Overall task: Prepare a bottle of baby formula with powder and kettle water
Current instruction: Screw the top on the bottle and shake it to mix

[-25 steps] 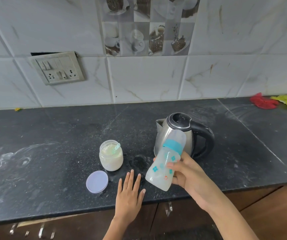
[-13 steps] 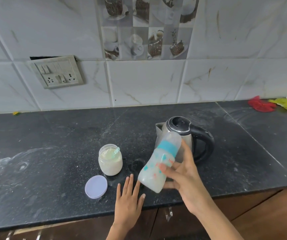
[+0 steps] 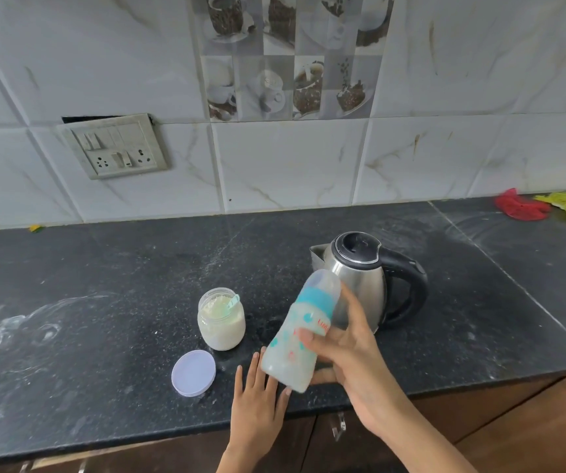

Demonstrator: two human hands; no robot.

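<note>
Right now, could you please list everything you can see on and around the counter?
Baby bottle: one, clear with teal collar and milky liquid, tilted, held above the counter's front edge.
Kettle: one, steel with black lid and handle, behind the bottle.
Powder jar: one, clear, open, pale powder and a teal scoop inside, left of the bottle.
Jar lid: one, lilac, flat on the counter before the jar.
Cloths: two, red and yellow, far right corner.
Switch plate: one, grey, on the wall tiles.
Counter: one, black, dusty.
Left hand: flat on the counter edge.
Right hand: gripping the bottle.
</note>
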